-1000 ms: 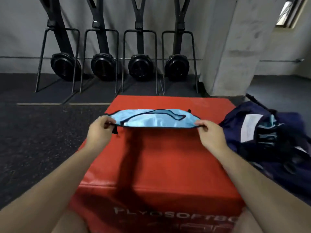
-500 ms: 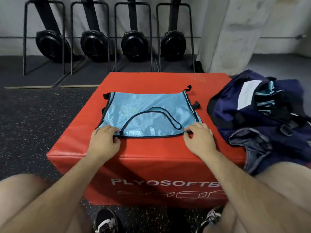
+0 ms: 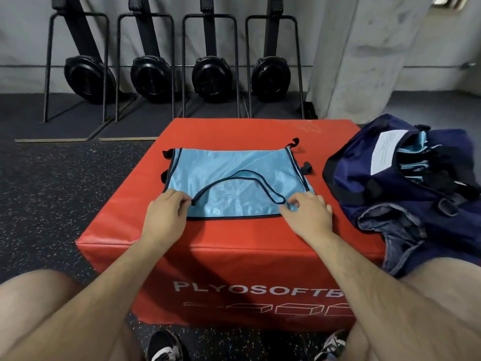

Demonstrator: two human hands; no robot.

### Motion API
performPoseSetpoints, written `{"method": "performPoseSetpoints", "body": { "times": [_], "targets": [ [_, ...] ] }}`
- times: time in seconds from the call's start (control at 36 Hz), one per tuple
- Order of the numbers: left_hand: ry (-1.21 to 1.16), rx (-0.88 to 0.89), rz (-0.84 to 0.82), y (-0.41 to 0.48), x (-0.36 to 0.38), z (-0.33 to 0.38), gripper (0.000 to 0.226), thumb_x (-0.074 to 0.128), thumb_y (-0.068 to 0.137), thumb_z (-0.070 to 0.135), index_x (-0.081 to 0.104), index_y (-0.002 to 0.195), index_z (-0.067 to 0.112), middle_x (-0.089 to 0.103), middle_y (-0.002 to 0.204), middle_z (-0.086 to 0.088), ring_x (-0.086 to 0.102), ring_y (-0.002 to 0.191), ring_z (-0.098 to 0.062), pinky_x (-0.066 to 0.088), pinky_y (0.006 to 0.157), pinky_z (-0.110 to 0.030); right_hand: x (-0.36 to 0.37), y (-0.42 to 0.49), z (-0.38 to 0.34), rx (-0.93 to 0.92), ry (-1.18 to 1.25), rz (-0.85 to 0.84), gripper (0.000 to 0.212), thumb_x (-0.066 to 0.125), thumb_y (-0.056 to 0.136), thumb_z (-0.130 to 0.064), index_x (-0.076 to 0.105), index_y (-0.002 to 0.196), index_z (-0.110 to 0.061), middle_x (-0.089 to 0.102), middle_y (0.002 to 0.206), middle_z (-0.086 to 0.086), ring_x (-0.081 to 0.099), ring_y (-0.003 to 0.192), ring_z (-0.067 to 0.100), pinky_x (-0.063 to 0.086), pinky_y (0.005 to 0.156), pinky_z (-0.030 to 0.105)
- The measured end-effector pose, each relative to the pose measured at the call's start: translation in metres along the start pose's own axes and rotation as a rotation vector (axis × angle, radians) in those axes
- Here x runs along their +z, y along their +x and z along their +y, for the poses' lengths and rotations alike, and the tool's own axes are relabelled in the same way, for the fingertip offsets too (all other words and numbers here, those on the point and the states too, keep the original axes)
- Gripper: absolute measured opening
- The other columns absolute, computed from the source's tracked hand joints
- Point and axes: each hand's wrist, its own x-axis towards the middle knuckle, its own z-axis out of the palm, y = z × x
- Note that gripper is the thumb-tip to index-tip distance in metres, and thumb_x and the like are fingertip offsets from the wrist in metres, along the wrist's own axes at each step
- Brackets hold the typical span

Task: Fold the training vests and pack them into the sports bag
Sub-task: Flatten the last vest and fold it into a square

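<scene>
**Folded vest flat on the red box, both hands at its near corners**

The light blue training vest (image 3: 234, 183), trimmed in black, lies folded flat on top of the red plyo box (image 3: 234, 259), toward its far half. The left hand (image 3: 165, 217) rests on the vest's near left corner, fingers curled and pinching the fabric by the black neckline trim. The right hand (image 3: 307, 217) sits on the near right corner, thumb and fingers loosely bent; whether it actually grips the cloth I cannot tell. Just right of the box, touching its edge, slumps the open navy sports bag (image 3: 406, 194), with more blue vests (image 3: 413, 162) stacked inside. Behind, 4 black rowing machines (image 3: 210, 74) stand upright against the grey wall.
</scene>
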Motion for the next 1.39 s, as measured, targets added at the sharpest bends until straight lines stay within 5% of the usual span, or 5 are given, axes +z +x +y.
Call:
{"method": "performPoseSetpoints", "body": {
  "times": [0.28,0.53,0.75,0.97,1.39],
  "targets": [
    [0.079,0.024,-0.122,-0.005,0.009,-0.001,0.005,0.066,0.089,0.016,0.068,0.092,0.018,0.059,0.087,0.003,0.058,0.086,-0.029,0.049,0.071,-0.043,0.004,-0.004,0.009,-0.275,-0.182,0.336,0.023,0.048,0.086,-0.016,0.064,0.101,-0.018,0.062,0.094,0.001,0.053,0.09,0.027,0.038,0.081,0.04],
    [0.07,-0.067,-0.124,-0.005,0.009,0.008,0.006,0.06,0.085,0.02,0.064,0.081,0.022,0.057,0.083,0.008,0.054,0.085,-0.021,0.043,0.076,-0.039,0.007,-0.017,0.01,-0.325,-0.091,0.154,0.024,0.048,0.085,-0.038,0.066,0.085,-0.021,0.055,0.087,-0.007,0.05,0.095,0.019,0.039,0.087,0.034],
    [0.06,-0.063,-0.164,-0.008,0.006,0.008,0.009,0.067,0.085,0.028,0.067,0.093,0.023,0.057,0.092,0.009,0.054,0.094,-0.02,0.041,0.078,-0.036,0.007,-0.017,0.007,-0.296,-0.089,0.04,0.019,0.054,0.089,-0.03,0.064,0.103,-0.023,0.059,0.101,-0.005,0.05,0.105,0.019,0.036,0.087,0.032],
    [0.066,-0.037,-0.155,-0.01,0.005,0.006,0.007,0.065,0.085,0.024,0.067,0.092,0.024,0.059,0.093,0.006,0.056,0.094,-0.023,0.045,0.08,-0.039,0.005,-0.018,0.007,-0.227,-0.15,0.101,0.01,0.052,0.085,-0.022,0.059,0.082,-0.016,0.054,0.085,-0.003,0.052,0.091,0.024,0.038,0.08,0.037],
    [0.151,0.061,-0.206,-0.006,0.008,-0.001,0.01,0.06,0.095,0.024,0.065,0.101,0.018,0.059,0.1,0.002,0.056,0.101,-0.026,0.04,0.079,-0.04,0.015,-0.026,-0.039,-0.357,-0.061,0.019,0.034,0.055,0.084,-0.026,0.062,0.116,-0.018,0.056,0.113,-0.003,0.047,0.111,0.02,0.039,0.097,0.035]
  ]
}}
